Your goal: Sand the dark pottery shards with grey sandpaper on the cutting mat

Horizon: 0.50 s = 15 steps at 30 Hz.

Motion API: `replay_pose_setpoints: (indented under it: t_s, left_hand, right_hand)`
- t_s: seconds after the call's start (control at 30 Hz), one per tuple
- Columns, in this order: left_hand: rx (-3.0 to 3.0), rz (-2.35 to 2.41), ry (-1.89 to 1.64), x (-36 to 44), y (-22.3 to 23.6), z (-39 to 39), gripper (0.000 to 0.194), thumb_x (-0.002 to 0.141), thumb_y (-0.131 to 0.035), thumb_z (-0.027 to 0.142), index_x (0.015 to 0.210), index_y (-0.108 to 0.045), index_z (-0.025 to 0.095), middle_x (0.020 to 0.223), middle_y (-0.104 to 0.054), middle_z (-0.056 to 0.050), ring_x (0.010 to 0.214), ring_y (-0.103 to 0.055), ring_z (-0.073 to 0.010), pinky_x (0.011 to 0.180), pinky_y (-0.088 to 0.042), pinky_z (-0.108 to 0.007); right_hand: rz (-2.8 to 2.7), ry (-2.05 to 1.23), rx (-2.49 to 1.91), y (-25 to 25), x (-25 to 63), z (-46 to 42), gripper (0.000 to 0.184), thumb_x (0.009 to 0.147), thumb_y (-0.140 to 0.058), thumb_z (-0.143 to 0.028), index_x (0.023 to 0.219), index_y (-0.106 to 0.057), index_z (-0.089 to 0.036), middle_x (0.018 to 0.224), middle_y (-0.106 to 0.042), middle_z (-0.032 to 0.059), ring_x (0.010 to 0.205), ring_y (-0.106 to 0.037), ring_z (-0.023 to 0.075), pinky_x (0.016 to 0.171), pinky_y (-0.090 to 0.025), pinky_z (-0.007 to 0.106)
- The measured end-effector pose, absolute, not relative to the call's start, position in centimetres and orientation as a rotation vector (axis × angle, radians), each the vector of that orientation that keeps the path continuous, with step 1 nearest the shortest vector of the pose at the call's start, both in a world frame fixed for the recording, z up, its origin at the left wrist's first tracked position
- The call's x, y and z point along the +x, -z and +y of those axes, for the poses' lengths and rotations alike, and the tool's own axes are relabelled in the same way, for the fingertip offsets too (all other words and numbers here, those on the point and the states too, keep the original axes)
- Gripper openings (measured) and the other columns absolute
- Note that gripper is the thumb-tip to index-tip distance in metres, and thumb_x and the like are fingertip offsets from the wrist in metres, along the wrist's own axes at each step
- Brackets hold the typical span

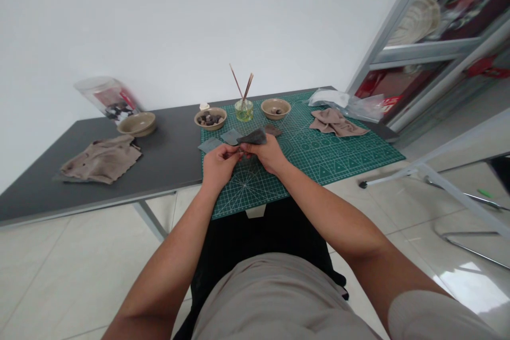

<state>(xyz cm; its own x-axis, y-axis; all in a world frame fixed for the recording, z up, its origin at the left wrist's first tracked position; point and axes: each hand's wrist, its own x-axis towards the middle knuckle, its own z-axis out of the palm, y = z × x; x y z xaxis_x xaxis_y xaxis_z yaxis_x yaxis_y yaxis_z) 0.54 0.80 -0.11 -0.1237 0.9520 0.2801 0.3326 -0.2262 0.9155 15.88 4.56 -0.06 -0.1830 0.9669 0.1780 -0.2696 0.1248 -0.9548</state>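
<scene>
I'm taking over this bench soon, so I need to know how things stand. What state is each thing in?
Left hand: pinching the sandpaper's lower edge.
Right hand: gripping the sandpaper.
Dark grey sandpaper piece: held up, slightly curved.
Glass jar: upright, holding green liquid and sticks.
Ceramic bowl: upright, filled with dark chunks.
Green cutting mat: flat on the table.
Tan cloth: crumpled on the table.

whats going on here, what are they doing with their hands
A person sits at a dark table, hands together over a green cutting mat. The right hand holds a dark, sandpaper-like sheet, and the left hand pinches something small against it, too small to make out. More sheets lie on the mat, near a bowl of dark pieces and a jar of sticks.
</scene>
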Motion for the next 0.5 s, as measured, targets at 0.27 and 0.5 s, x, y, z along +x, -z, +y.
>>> replay_pose_setpoints:
  t_s: [0.27, 0.5]
  left_hand:
    - [1.645, 1.503, -1.367, 0.43, 0.13, 0.99, 0.013, 0.069, -0.070, 0.021, 0.059, -0.062, 0.020, 0.055, -0.060, 0.004, 0.053, -0.052, -0.0114, 0.053, -0.037, -0.024]
    - [1.635, 1.509, -1.390, 0.38, 0.30, 0.89, 0.004, 0.071, -0.073, 0.025, 0.072, -0.071, 0.021, 0.067, -0.070, 0.003, 0.062, -0.060, -0.0141, 0.061, -0.043, -0.026]
  right_hand:
    - [-1.314, -1.346, -0.791, 0.15, 15.70, 4.48, 0.036, 0.056, -0.090, -0.042, 0.071, -0.070, -0.016, 0.063, -0.066, -0.0004, 0.057, -0.058, 0.0136, 0.055, -0.048, 0.028]
    - [-1.269, -1.356, -0.775, 0.35, 15.77, 4.68, 0.037, 0.058, -0.089, -0.045, 0.071, -0.067, -0.017, 0.067, -0.066, 0.0001, 0.060, -0.058, 0.0147, 0.058, -0.047, 0.029]
